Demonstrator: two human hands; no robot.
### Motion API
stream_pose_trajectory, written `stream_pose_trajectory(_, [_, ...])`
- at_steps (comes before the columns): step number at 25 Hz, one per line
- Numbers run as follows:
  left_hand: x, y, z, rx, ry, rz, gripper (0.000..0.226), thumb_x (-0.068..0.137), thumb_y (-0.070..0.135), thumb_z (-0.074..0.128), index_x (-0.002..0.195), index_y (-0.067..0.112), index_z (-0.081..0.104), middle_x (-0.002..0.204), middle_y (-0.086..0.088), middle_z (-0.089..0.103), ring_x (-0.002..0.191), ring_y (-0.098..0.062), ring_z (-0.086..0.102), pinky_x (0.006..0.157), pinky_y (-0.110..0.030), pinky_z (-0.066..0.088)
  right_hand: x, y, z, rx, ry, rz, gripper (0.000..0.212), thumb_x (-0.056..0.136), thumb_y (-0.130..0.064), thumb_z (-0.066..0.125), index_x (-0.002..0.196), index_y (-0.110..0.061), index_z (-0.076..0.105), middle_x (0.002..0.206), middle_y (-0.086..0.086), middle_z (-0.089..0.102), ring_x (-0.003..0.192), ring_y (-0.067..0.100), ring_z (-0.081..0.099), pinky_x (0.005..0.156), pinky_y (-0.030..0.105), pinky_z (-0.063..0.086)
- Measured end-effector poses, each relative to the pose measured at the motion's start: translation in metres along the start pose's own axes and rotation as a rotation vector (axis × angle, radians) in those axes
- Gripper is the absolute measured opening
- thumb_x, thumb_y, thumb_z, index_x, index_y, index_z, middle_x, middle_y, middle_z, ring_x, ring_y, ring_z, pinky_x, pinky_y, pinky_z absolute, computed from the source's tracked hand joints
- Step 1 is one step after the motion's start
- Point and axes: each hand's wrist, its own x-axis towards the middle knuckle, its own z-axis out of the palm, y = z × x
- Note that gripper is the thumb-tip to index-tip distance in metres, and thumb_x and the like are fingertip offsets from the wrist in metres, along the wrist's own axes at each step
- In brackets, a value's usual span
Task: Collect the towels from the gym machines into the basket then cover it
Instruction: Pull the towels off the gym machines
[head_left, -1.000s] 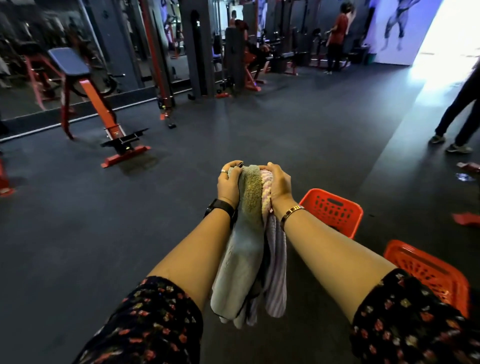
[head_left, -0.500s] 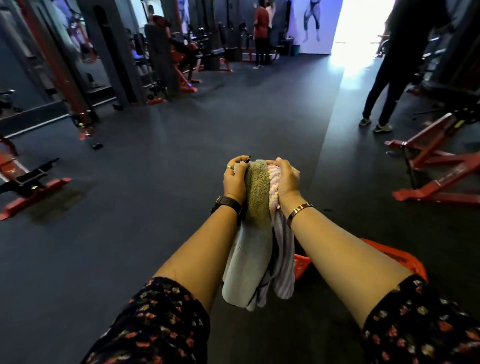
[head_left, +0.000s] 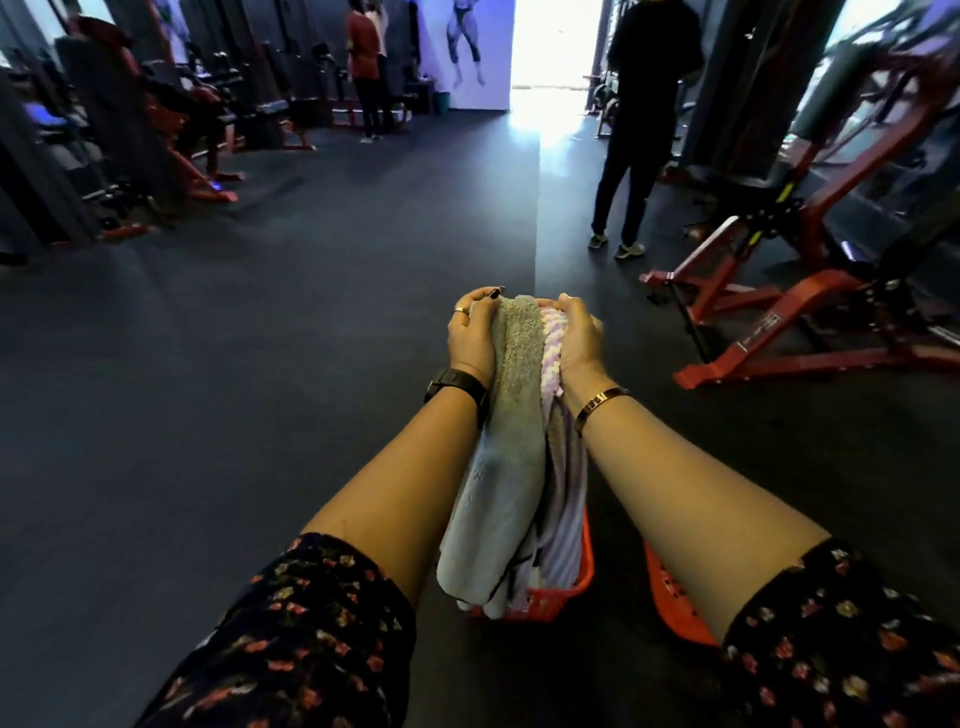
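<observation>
I am gripping the towels (head_left: 511, 415) between both hands, held out in front of me at arm's length. My left hand (head_left: 470, 332) is curling round the grey-green one and my right hand (head_left: 579, 338) is closing on the pink-and-white knit one. The two hands are pressing the bundle together from either side. The loose ends are hanging down between my forearms, with the lowest folds reaching the basket (head_left: 553, 605), which is sitting on the floor (head_left: 260, 389) right under them. I cannot tell whether the ends are touching its rim or just hanging in front of it. A red piece (head_left: 667, 597) is lying just right of the basket, partly hidden behind my right forearm. A red machine (head_left: 779, 322) is standing off to the right, and a person in black (head_left: 641, 130) is standing farther off, near the bright doorway (head_left: 556, 47).
</observation>
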Motion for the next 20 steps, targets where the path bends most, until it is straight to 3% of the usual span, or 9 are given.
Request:
stream_pose_trajectory(4, [0.061, -0.018, 0.029, -0.034, -0.053, -0.03, 0.015, 0.092, 0.01, 0.049, 0.099, 0.008, 0.062, 0.09, 0.006, 0.061, 0.086, -0.009, 0.056, 0.077, -0.02, 0.048, 0.065, 0.0, 0.008, -0.041, 0.089, -0.035, 0.024, 0.086, -0.022, 0.058, 0.064, -0.014, 0.064, 0.07, 0.003, 0.064, 0.071, 0.019, 0.059, 0.069, 0.03, 0.045])
stream_pose_trajectory(8, [0.119, -0.041, 0.054, -0.044, -0.074, -0.057, 0.015, 0.091, 0.01, 0.05, 0.1, 0.007, 0.062, 0.091, 0.004, 0.061, 0.09, -0.015, 0.057, 0.081, -0.026, 0.048, 0.132, 0.008, 0.015, -0.012, 0.11, -0.025, 0.025, 0.081, -0.026, 0.059, 0.06, -0.015, 0.065, 0.068, 0.003, 0.065, 0.073, 0.021, 0.06, 0.071, 0.032, 0.046])
stream_pose_trajectory(15, [0.187, -0.11, 0.094, 0.02, -0.025, -0.161, 0.015, 0.091, 0.012, 0.049, 0.098, 0.011, 0.062, 0.092, 0.004, 0.062, 0.09, -0.013, 0.056, 0.078, -0.025, 0.046, 0.234, 0.042, 0.002, -0.015, 0.114, 0.129, 0.021, 0.081, -0.025, 0.06, 0.069, -0.008, 0.066, 0.073, 0.009, 0.067, 0.074, 0.024, 0.063, 0.072, 0.035, 0.049])
stream_pose_trajectory(20, [0.221, -0.159, 0.112, 0.067, 0.061, -0.235, 0.012, 0.091, 0.014, 0.051, 0.097, 0.015, 0.062, 0.089, 0.009, 0.06, 0.086, -0.008, 0.055, 0.075, -0.023, 0.045, 0.288, 0.075, 0.001, -0.062, 0.175, 0.232, 0.022, 0.077, -0.026, 0.062, 0.063, -0.01, 0.065, 0.071, 0.009, 0.066, 0.076, 0.027, 0.062, 0.074, 0.04, 0.051])
